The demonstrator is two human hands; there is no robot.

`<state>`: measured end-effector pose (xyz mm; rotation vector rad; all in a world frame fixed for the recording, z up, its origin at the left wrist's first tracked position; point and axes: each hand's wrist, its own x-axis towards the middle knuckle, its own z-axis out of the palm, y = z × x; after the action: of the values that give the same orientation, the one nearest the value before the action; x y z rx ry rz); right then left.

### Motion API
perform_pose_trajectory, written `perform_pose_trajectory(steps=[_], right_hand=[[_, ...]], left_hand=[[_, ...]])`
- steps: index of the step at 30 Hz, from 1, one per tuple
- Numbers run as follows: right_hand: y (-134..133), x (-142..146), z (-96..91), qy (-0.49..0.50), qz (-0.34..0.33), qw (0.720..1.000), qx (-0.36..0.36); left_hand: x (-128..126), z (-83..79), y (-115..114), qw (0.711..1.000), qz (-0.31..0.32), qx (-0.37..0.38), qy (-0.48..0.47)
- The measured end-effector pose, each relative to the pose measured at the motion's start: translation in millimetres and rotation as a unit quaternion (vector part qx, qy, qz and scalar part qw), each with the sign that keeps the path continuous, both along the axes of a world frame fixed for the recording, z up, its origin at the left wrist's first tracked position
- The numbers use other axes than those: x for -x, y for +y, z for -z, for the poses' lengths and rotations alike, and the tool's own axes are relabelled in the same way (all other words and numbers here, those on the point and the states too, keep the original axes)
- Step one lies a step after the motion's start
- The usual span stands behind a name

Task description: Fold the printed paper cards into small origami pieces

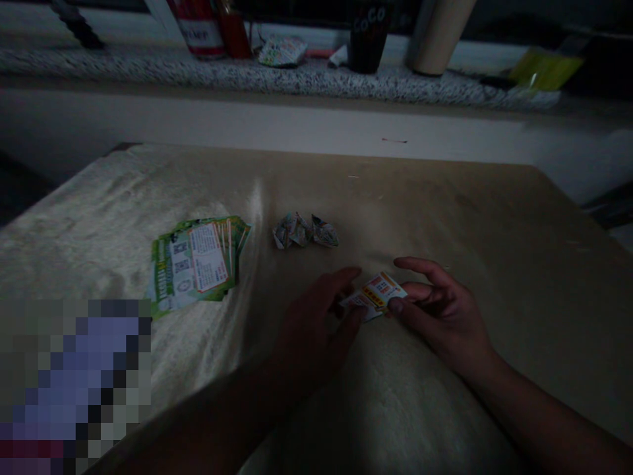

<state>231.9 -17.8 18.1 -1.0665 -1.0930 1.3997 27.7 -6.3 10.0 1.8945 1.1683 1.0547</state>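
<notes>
A small folded paper leaflet (pixel 378 291), white with orange and red print, is held between both hands just above the table. My left hand (pixel 324 310) pinches its left end with thumb and fingers. At the right end, my right hand (pixel 440 307) grips it between thumb and fingers, its index finger stretched out above. Beyond my left hand lie several folded paper pieces (pixel 299 231) in a short row. To the left is a fanned stack of green and white printed leaflets (pixel 198 260).
A creased, pale cloth-like cover lies over the table (pixel 475 218). Behind it runs a speckled stone sill (pixel 306 82) with a red-labelled bottle (pixel 200 33), a crumpled packet (pixel 281 51), a dark cup (pixel 366 39) and a beige cylinder (pixel 440 39). The lower left corner is pixelated.
</notes>
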Motion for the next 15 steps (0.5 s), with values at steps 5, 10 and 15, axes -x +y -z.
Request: perform_pose_trajectory(steps=[5,10,15], right_hand=[[1.5,1.1,0.5,-0.009,0.014,1.000,0.015],[1.8,1.2,1.9,-0.021,0.015,0.999,0.019],[2.5,1.7,2.4,-0.033,0.013,0.999,0.003]], left_hand=[[1.5,-0.4,3.0,0.998,0.041,0.004,0.037],[0.8,-1.3,5.2,0.996,0.032,0.056,0.058],[-0.4,-1.7,4.8,0.992,0.048,0.083,0.082]])
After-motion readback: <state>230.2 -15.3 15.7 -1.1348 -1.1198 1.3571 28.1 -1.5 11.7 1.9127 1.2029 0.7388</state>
